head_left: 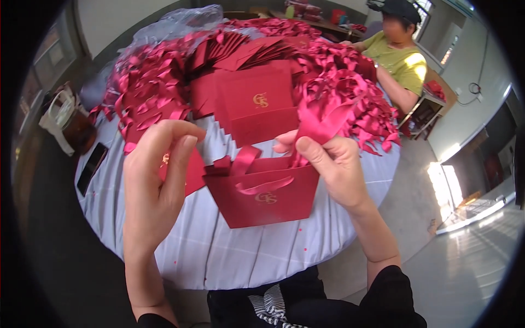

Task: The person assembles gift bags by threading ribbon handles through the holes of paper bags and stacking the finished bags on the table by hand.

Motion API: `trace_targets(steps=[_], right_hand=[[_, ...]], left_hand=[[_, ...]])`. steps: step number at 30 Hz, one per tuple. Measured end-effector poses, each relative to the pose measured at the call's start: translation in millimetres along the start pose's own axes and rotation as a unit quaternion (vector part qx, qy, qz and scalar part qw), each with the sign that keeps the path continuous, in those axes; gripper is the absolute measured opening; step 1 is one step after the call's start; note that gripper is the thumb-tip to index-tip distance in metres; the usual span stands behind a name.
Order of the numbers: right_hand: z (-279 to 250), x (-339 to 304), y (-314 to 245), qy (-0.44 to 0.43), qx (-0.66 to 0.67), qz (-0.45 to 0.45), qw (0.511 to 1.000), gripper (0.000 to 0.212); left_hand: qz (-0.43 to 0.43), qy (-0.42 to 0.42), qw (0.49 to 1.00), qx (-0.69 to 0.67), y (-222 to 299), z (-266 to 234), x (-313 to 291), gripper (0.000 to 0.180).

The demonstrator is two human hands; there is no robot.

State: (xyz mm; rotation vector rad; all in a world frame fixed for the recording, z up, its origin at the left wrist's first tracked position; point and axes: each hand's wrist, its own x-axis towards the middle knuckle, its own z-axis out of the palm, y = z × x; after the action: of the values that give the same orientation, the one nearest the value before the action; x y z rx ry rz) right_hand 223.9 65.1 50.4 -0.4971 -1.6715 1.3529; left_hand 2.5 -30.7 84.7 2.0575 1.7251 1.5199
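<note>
A red paper gift bag (262, 210) with a gold print stands at the near middle of the table. A pink ribbon handle (265, 186) loops across its front, and another ribbon loop (245, 159) rises from its mouth. My right hand (342, 167) pinches a wide red satin ribbon (322, 123) between thumb and fingers at the bag's upper right corner. To the bag's left, my left hand (153, 186) is raised, thumb and forefinger curved with a gap between their tips and nothing visible in them. Behind it lies another red bag (194, 172), partly hidden.
Flat red bags (254, 90) lie stacked beyond, amid heaps of ribboned bags (350, 93). Clear plastic wrap (183, 22) lies at the far left. A dark phone (92, 168) rests near the white tablecloth's (246, 262) left edge. A person in yellow-green (396, 60) sits at the far right.
</note>
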Motion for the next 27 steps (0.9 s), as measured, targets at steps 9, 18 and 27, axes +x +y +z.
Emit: trace_targets(steps=[9,18,27], right_hand=[[5,2,12,-0.018,-0.018,0.028,0.999,0.026],[7,-3,36,0.004,-0.061,0.035,0.997,0.025],[19,-17,54,0.026,-0.134,-0.026,0.990,0.018]], left_hand=[[-0.222,-0.232,0.944,-0.074,-25,13,14,0.047],[-0.260,-0.295,0.909,-0.137,-34,40,12,0.025],[-0.132,-0.200,0.966,0.102,-41,62,-9,0.021]])
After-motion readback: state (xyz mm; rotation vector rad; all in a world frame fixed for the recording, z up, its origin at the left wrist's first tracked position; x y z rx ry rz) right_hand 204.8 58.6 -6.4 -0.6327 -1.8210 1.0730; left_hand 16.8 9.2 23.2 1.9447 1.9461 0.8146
